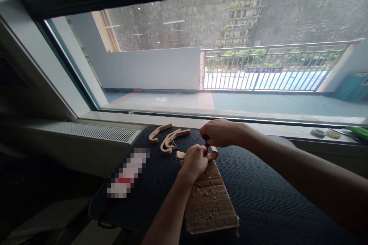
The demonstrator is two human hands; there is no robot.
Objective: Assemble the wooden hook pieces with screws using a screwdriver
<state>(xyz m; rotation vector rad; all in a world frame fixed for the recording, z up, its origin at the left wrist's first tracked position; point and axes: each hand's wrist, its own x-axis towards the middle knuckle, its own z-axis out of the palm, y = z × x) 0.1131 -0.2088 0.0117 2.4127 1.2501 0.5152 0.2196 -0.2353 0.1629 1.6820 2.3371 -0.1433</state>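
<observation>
My left hand point(196, 159) is closed over a curved wooden hook point(213, 154), pressing it onto the far end of a cardboard slab point(211, 206) pitted with small holes. Both ends of the hook show on either side of my fingers. From above, my right hand point(219, 132) grips the handle of what looks like a screwdriver point(207, 143), dark with a bit of red, held upright with its lower end down at the hook by my left fingers. Its tip is hidden. To the left lie more wooden hooks point(159, 133), two of them close together, with small dark metal bits point(173, 145) beside them.
The dark, ribbed table point(264, 180) stands against a window sill point(178, 120). A blurred pinkish-white item point(130, 174) lies at the table's left. Two tape rolls point(318, 133) and something green point(358, 132) rest on the sill at right. A white radiator grille point(94, 130) runs along the left.
</observation>
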